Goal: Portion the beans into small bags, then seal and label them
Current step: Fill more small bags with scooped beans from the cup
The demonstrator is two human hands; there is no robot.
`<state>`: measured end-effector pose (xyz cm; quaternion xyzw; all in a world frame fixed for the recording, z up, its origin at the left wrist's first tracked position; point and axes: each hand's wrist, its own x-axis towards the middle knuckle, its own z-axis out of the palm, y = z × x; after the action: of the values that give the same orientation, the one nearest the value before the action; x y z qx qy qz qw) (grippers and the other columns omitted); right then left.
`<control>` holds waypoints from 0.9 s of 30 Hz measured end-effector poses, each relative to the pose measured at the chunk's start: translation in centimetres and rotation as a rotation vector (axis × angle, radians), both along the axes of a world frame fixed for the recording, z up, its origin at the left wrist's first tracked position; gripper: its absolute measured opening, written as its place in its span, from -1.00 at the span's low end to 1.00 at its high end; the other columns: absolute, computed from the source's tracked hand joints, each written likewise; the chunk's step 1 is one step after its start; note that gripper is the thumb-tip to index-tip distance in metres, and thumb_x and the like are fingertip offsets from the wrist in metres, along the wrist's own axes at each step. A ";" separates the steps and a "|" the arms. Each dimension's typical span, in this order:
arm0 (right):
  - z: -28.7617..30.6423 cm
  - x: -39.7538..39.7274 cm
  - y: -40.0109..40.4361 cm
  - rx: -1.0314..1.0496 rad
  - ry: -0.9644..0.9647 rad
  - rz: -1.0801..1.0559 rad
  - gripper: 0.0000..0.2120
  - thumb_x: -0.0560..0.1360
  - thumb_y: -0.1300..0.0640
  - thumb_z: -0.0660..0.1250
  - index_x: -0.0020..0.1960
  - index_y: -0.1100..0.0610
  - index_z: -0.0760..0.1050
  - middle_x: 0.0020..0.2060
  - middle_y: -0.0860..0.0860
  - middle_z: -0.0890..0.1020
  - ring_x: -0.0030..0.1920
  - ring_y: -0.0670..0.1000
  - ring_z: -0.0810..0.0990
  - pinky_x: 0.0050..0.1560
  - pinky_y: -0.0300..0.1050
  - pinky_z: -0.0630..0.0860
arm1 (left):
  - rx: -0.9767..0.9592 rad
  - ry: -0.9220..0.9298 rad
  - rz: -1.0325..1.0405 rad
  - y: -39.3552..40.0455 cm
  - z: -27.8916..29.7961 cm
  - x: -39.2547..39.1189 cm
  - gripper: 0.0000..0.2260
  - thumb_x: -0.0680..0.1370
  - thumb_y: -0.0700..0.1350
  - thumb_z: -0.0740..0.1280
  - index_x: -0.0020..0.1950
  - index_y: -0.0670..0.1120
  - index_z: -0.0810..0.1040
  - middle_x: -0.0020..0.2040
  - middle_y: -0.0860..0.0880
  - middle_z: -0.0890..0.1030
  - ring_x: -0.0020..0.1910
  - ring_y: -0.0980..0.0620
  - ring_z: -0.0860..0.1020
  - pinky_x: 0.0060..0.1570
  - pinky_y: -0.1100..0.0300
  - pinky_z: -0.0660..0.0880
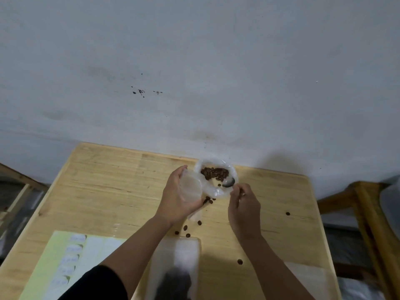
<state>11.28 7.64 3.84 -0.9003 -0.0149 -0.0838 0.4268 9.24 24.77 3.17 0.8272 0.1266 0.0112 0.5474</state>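
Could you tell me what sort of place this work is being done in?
Probably a plain room at home or in a small workshop, not a factory line: a bare wooden table against a stained white wall, with wooden furniture frames beside it.

My feed is dim and flat, with a cool grey cast on the wall (194,61) and soft shadows thrown up-right onto it behind the table (97,180). Wide-angle bending curves the table edges and side furniture. The near bag (175,267) and label sheet (65,267) at the bottom are smeared and out of focus.
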 end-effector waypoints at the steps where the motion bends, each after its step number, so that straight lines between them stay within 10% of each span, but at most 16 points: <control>1: -0.4 0.2 0.2 -0.033 0.013 -0.019 -0.80 0.60 0.14 0.09 -0.05 0.17 0.47 -0.34 0.00 0.50 -0.36 -0.03 0.45 -0.35 -0.44 0.30 | 0.000 0.004 -0.006 -0.1 -0.2 0.3 -0.07 0.20 0.18 0.52 0.46 0.01 0.18 0.41 0.08 0.31 0.38 0.14 0.29 0.36 0.18 0.29; 11: -2.5 2.0 -0.2 0.975 0.473 -0.357 -0.79 0.62 0.18 0.10 0.11 0.18 0.49 -0.18 0.12 0.62 -0.28 -0.05 0.62 -0.36 -0.25 0.54 | 0.031 0.001 -0.016 -0.9 -1.2 1.8 -0.18 0.28 0.03 0.57 0.42 0.02 0.21 0.32 0.12 0.34 0.28 0.19 0.32 0.28 0.31 0.27; 27: 4.9 1.0 -1.7 0.875 0.307 -0.108 -0.70 0.63 0.17 0.06 0.00 0.23 0.55 -0.32 0.07 0.63 -0.35 -0.07 0.56 -0.53 -0.25 0.42 | 0.087 0.003 -0.047 -1.2 -0.5 2.1 -0.12 0.27 0.03 0.57 0.47 0.00 0.16 0.36 0.09 0.28 0.27 0.23 0.25 0.26 0.34 0.21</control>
<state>12.31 5.95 8.73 -0.6370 0.1322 0.0298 0.7589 11.31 23.53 2.63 0.8531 0.1073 0.0026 0.5107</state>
